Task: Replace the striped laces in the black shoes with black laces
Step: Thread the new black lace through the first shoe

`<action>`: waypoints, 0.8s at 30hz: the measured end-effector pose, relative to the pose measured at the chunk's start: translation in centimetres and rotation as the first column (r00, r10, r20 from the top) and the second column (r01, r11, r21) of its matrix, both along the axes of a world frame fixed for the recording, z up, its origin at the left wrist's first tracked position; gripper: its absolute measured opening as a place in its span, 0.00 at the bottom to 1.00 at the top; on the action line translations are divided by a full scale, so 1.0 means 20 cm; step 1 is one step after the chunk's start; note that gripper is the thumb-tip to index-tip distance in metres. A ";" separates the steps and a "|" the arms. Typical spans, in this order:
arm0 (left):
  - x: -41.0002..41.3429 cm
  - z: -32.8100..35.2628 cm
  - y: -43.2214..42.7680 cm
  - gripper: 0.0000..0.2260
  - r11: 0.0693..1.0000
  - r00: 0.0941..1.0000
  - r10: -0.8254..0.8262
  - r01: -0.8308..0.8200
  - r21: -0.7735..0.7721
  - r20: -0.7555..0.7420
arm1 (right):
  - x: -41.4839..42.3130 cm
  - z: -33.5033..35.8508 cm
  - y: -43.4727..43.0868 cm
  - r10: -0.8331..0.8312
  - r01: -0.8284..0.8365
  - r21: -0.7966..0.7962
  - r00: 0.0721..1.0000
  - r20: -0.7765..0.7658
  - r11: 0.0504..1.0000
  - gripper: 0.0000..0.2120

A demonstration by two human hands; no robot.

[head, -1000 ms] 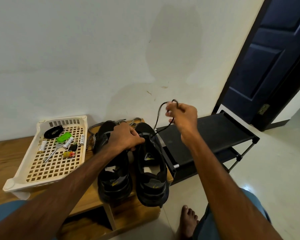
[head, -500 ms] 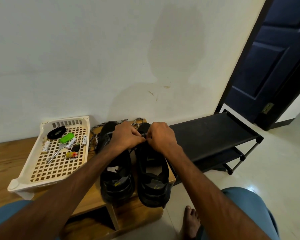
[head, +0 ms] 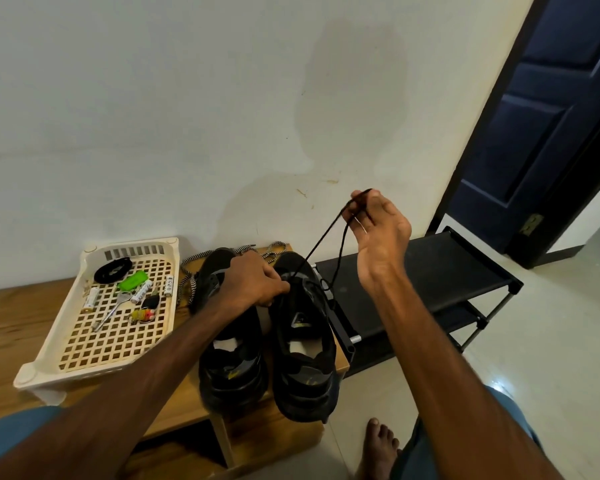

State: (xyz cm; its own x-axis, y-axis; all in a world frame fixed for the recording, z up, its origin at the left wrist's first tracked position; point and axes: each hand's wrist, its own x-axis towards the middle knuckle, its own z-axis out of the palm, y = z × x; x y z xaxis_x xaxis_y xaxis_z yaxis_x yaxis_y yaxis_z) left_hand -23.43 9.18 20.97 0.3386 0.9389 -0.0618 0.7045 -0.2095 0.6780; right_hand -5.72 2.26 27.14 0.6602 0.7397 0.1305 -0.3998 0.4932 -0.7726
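On the bench [head: 7, 317], two black shoes [head: 305, 358] stand side by side. The left hand [head: 253, 284] grips the front of one shoe with curled fingers. The raised right hand [head: 378, 223] pinches the black lace [head: 321, 240], which runs straight down to that shoe. Striped laces [head: 192, 287] lie behind the shoes.

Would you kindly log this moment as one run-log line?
right hand: pinches black lace, raised | left hand: holds black shoe at eyelets | striped laces: behind shoes
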 end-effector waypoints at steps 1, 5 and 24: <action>0.00 0.00 0.00 0.02 1.000 1.000 0.001 -0.001 0.012 -0.002 | -0.01 0.00 -0.01 0.034 -0.031 0.029 0.995 -0.097 0.999 0.06; 0.01 -0.03 -0.01 0.02 0.997 1.000 0.000 0.000 0.077 -0.006 | 0.01 -0.02 -0.02 0.097 -0.110 -0.069 0.982 -0.161 0.992 0.08; 0.02 0.00 -0.04 0.04 0.981 0.999 -0.014 0.023 0.193 -0.047 | 0.01 -0.20 -0.01 0.768 0.510 -0.618 -0.143 0.625 0.598 0.11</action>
